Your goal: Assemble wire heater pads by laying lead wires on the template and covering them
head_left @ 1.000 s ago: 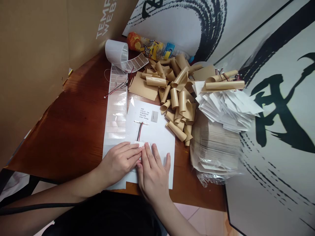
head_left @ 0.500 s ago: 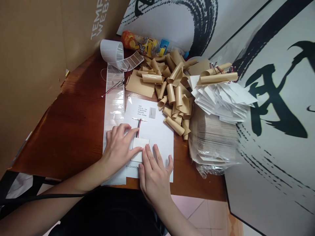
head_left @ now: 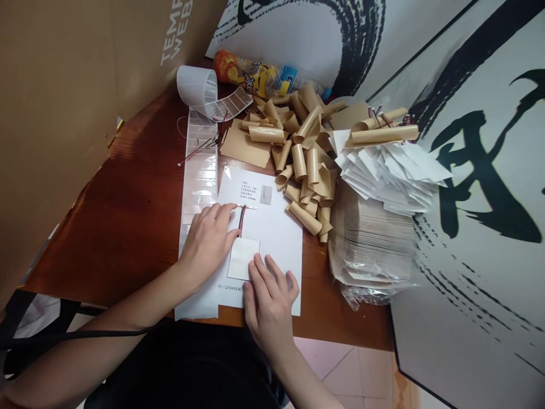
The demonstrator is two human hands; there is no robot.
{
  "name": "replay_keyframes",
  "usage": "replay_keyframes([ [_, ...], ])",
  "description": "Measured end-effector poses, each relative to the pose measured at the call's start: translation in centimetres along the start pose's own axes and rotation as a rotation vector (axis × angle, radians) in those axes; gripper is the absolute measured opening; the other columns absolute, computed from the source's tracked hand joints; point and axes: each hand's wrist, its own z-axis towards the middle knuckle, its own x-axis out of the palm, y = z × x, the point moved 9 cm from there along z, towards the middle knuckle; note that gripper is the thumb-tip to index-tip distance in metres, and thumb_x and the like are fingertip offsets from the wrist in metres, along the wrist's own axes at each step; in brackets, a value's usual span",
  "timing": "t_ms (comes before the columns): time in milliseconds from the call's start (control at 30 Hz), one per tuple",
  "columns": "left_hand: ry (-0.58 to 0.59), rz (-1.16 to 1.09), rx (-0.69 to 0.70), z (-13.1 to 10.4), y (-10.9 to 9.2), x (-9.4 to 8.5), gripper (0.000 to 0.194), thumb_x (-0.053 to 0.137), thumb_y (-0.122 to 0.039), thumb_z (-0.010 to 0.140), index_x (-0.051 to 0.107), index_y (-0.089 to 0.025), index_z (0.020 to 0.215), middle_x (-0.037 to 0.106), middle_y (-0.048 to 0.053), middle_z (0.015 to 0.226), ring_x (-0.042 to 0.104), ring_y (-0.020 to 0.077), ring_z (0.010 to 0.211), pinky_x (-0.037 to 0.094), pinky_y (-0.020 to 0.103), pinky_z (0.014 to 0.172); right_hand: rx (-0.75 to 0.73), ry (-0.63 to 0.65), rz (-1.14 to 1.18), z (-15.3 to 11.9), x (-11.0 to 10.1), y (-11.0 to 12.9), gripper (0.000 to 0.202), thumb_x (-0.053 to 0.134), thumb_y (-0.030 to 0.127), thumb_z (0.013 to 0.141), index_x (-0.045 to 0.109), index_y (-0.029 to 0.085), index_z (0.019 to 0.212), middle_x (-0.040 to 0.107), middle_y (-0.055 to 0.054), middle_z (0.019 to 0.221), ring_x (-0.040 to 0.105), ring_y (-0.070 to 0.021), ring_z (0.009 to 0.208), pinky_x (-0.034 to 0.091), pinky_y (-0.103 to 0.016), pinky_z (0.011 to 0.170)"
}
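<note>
A white square pad [head_left: 243,259] lies on a printed white sheet [head_left: 279,238], with red and black wires [head_left: 242,221] running up from its top edge. My left hand [head_left: 208,236] is open beside the wires: the thumb tip is by the pad's top left, and the forefinger reaches the upper end of the wires. My right hand [head_left: 271,301] lies open, its fingertips on the pad's right edge and the sheet. Lettering beginning "S-206DC" shows below the pad, partly covered by my right hand.
Curled brown paper pieces [head_left: 313,165] are heaped behind the sheet. To their right stands a bagged stack of cards [head_left: 374,244] with white slips [head_left: 392,176] on top. A label strip roll [head_left: 198,85], loose wires [head_left: 200,149] and a drink bottle [head_left: 251,74] lie at the back.
My left forefinger has moved up along the wires, and the left thumb has lifted off the pad to its top left. My right fingers have shifted slightly right and down, uncovering more of the pad.
</note>
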Motion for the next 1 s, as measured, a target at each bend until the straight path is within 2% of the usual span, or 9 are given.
replay_keyframes([
  [100,0.036,-0.225,-0.021,-0.1,0.0,0.0,0.039,0.054,-0.015,0.093,0.054,-0.015,0.132,0.068,0.011,0.118,0.066,0.0229,0.104,0.054,0.042,0.094,0.045,-0.043,0.021,-0.3,0.1,-0.8,0.041,0.052,0.018,0.098,0.052,0.016,0.139,0.066,-0.014,0.133,0.055,-0.0301,0.131,0.029,-0.051,0.11],
  [233,0.121,-0.451,-0.211,0.6,1.0,0.9,0.053,0.055,-0.018,0.092,0.044,-0.014,0.143,0.065,0.014,0.131,0.068,0.0196,0.104,0.056,0.038,0.094,0.094,-0.07,0.033,-0.5,0.2,-1.5,0.048,0.053,0.023,0.098,0.046,0.016,0.145,0.065,-0.016,0.133,0.055,-0.0303,0.131,0.033,-0.05,0.108],
  [367,0.2,-0.547,-0.281,2.3,1.2,1.5,0.058,0.061,-0.023,0.088,0.046,-0.015,0.144,0.071,0.009,0.118,0.069,0.0182,0.097,0.056,0.032,0.086,0.106,-0.061,0.038,-0.4,0.2,-1.5,0.046,0.051,0.023,0.099,0.046,0.018,0.144,0.065,-0.014,0.133,0.055,-0.0301,0.13,0.033,-0.05,0.108],
  [433,0.227,-0.536,-0.268,3.1,1.0,1.5,0.049,0.064,-0.026,0.085,0.059,-0.017,0.133,0.074,0.006,0.107,0.069,0.0176,0.091,0.054,0.029,0.08,0.113,-0.068,0.043,-0.3,0.1,-1.6,0.045,0.051,0.023,0.098,0.046,0.019,0.144,0.066,-0.013,0.132,0.056,-0.0301,0.13,0.034,-0.05,0.108],
  [500,0.286,-0.496,-0.224,3.6,0.5,1.7,0.029,0.065,-0.03,0.084,0.072,-0.018,0.11,0.076,0.004,0.093,0.068,0.0168,0.082,0.05,0.028,0.075,0.124,-0.07,0.055,-0.2,0.0,-1.7,0.046,0.05,0.023,0.099,0.046,0.02,0.144,0.066,-0.013,0.132,0.056,-0.0299,0.129,0.034,-0.05,0.106],
  [567,0.358,-0.426,-0.165,3.8,-0.1,1.8,0.019,0.063,-0.033,0.085,0.076,-0.019,0.088,0.074,0.001,0.079,0.066,0.0157,0.073,0.045,0.027,0.07,0.14,-0.067,0.072,-0.1,-0.1,-1.9,0.046,0.05,0.023,0.099,0.045,0.02,0.144,0.066,-0.013,0.131,0.056,-0.0297,0.129,0.035,-0.049,0.105],
  [667,0.429,-0.32,-0.112,3.6,-0.7,1.9,0.027,0.061,-0.036,0.086,0.073,-0.018,0.069,0.068,0.0,0.064,0.059,0.0147,0.065,0.037,0.027,0.063,0.167,-0.066,0.094,-0.1,-0.1,-2.2,0.044,0.051,0.025,0.099,0.045,0.021,0.143,0.067,-0.012,0.13,0.056,-0.0294,0.128,0.036,-0.048,0.104],
  [767,0.449,-0.315,-0.105,3.2,-0.9,1.7,0.038,0.059,-0.041,0.087,0.068,-0.017,0.059,0.062,0.0,0.056,0.053,0.0135,0.061,0.032,0.027,0.059,0.181,-0.059,0.096,0.0,0.0,-2.3,0.044,0.051,0.027,0.1,0.045,0.019,0.143,0.066,-0.013,0.13,0.056,-0.0294,0.127,0.036,-0.047,0.103],
  [1000,0.477,-0.431,-0.037,1.9,-2.0,0.7,0.049,0.056,-0.045,0.089,0.046,-0.017,0.05,0.042,-0.003,0.052,0.041,0.0099,0.056,0.028,0.026,0.057,0.217,-0.049,0.09,0.3,0.2,-2.5,0.041,0.049,0.03,0.101,0.045,0.019,0.14,0.067,-0.013,0.128,0.06,-0.0281,0.119,0.034,-0.046,0.1],
])
